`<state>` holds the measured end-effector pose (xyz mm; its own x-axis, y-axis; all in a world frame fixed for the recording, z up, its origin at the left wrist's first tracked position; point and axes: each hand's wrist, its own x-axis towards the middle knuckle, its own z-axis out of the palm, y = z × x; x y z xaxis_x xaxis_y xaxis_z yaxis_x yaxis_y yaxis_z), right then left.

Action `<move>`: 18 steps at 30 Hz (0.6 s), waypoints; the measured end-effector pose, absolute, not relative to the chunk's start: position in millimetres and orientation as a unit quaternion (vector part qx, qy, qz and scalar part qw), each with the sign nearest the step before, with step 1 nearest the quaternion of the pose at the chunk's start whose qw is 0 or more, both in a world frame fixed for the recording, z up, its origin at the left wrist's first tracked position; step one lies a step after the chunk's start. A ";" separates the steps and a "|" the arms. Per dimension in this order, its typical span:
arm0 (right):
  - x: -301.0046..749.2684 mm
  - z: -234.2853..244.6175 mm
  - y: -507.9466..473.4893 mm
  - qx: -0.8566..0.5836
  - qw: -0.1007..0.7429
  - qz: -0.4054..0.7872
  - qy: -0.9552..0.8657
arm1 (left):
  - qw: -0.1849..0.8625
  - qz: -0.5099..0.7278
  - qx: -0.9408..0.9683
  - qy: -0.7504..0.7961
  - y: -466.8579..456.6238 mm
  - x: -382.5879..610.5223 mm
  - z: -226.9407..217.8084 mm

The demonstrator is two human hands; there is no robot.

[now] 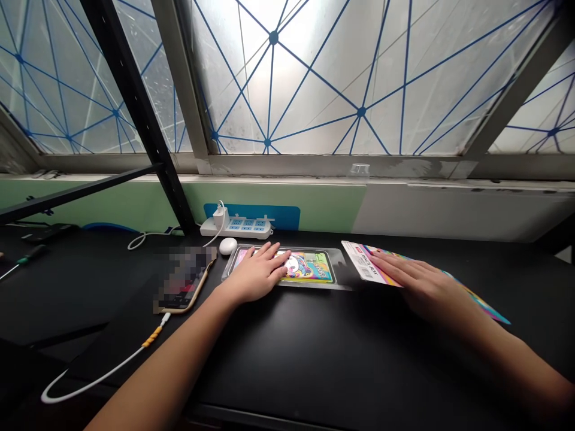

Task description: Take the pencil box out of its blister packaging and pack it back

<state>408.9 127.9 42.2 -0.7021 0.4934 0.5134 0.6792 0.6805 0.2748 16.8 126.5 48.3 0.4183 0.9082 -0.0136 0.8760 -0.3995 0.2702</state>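
Note:
My left hand lies flat, fingers spread, on a transparent plastic blister pack holding a colourful printed card. The fingertips cover the card's left part. My right hand rests palm down on a rainbow-coloured cardboard sheet, a little to the right of the pack. A white barcode strip runs along that sheet's far left end. Neither hand grips anything.
A white power strip with a plugged-in charger stands behind the pack. Nearby are a white round case, a blurred phone with a white cable, and a screwdriver on the black desk. A black metal post rises at left.

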 end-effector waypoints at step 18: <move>214.8 17.2 78.2 -0.287 0.153 0.071 -0.943 | 0.060 0.088 0.840 0.532 141.2 79.4 41.6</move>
